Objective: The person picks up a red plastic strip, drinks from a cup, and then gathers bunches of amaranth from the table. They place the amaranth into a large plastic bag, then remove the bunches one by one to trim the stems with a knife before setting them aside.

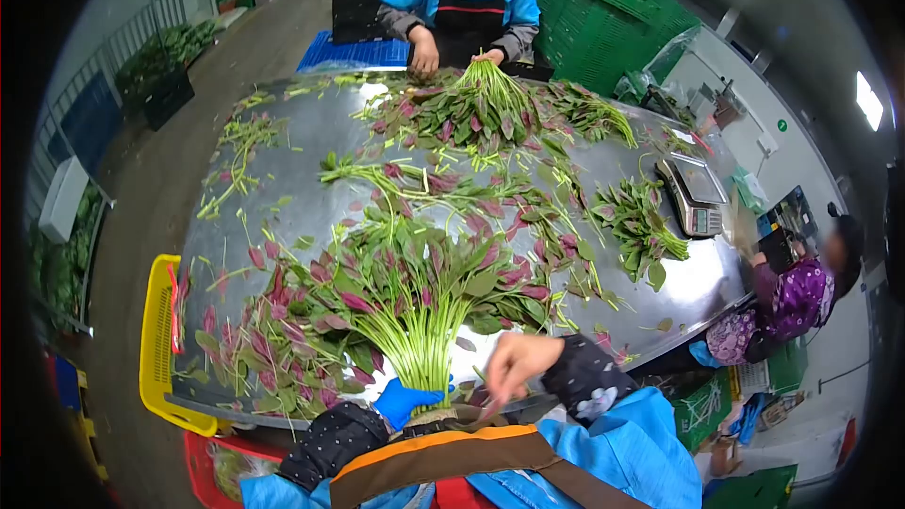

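As a co-worker in a blue jacket and dark apron handles greens across the way, the wearer's blue-gloved left hand grips the stems of a leafy bunch at the near edge of a metal table. The bunch points its pale stems toward the wearer, its green and purple leaves fanning out over the tabletop. Just to the right of the stems, the bare right hand hovers with fingers bent downward; whether they pinch anything, one cannot tell.

Loose greens lie to the left of the bunch and in drifts across the middle of the table, while a smaller bunch rests just beside a scale on the right. Opposite, one of the co-worker's hands holds a large bunch by its stems, leaves spread toward the wearer. A yellow crate stands at the table's near left corner, a red crate near it. Green crates pile up beyond the far right corner, and a person in purple is at the right side.
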A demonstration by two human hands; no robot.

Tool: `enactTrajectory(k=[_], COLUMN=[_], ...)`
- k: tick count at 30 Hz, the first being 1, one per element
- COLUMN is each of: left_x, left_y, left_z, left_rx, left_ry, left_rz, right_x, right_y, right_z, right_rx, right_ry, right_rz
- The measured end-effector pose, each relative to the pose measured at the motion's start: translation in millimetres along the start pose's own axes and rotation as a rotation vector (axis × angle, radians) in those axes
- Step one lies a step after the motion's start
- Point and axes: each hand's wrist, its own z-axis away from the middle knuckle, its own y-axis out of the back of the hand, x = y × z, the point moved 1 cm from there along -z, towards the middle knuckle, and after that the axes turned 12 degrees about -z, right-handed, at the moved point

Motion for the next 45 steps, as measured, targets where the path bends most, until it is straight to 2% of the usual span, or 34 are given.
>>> enactTrajectory(k=[1, 3, 6, 7, 8, 9, 11, 12, 13, 15, 16, 18, 21, 23, 26, 29, 32, 35, 38, 41, 42, 45], left_x=[-1, 1, 3, -1, -6, -7, -3, 1, 8, 22, 22, 18, 17, 17, 18, 19, 28, 50, 49, 34, 33, 33], left_y=[2, -1, -2, -2, 2, 4, 1, -2, -4, -9, -7, -6, -9, -10, -11, -17, -26, -31, -21, 0, 26, 21], left_z=[0, 1, 2, 0, -3, -4, 0, 3, 6, 15, 16, 12, 11, 11, 10, 6, 17, 25, 29, 40, 31, 19], left_rx=[-0.024, -0.033, -0.027, -0.024, -0.019, -0.014, 0.035, 0.064, 0.062, 0.058, 0.056, 0.091, 0.153, 0.194, 0.182, 0.21, 0.326, 0.293, 0.137, 0.332, 0.192, 0.255], left_ry=[0.026, 0.046, 0.058, 0.057, 0.058, 0.057, 0.005, -0.023, -0.022, -0.002, -0.101, -0.15, -0.225, -0.326, -0.245, -0.373, -0.349, -0.348, -0.029, -0.158, -0.11, -0.207], left_rz=[0.031, 0.08, 0.061, 0.047, 0.029, 0.011, -0.182, -0.275, -0.349, -0.497, -0.571, -0.703, -0.894, -1.009, -1.131, -0.984, -0.978, -1.247, -1.668, -1.249, -1.716, -1.209], right_x=[15, 62, 86, 84, 85, 101, 134, 131, 117, 86, 84, 82, 75, 73, 71, 65, 67, 56, 33, 15, 10, 14], right_y=[23, 47, 43, 32, 21, 26, 21, 2, -13, -33, -34, -35, -40, -42, -41, -41, -38, -38, -26, -12, -14, -26], right_z=[14, 26, 19, 7, -8, -28, -79, -100, -111, -121, -121, -116, -114, -110, -107, -101, -103, -98, -80, -53, -45, -44], right_rx=[0.061, 0.657, 0.827, 0.76, 0.691, 0.556, 0.351, 0.314, 0.28, 0.226, 0.249, 0.298, 0.251, 0.304, 0.356, 0.396, 0.413, 0.438, 0.493, 0.508, 0.49, 0.508], right_ry=[-0.004, -0.142, 0.096, 0.092, -0.009, 0.023, 0.058, 0.246, 0.211, 0.339, 0.344, 0.347, 0.333, 0.379, 0.437, 0.461, 0.469, 0.531, 0.585, 0.692, 0.707, 0.662], right_rz=[-0.003, 1.132, 0.861, 0.403, 0.092, -0.041, -0.674, -0.792, -0.839, -0.777, -0.733, -0.642, -0.776, -0.706, -0.713, -0.729, -0.694, -0.727, -0.799, -0.751, -0.731, -0.788])
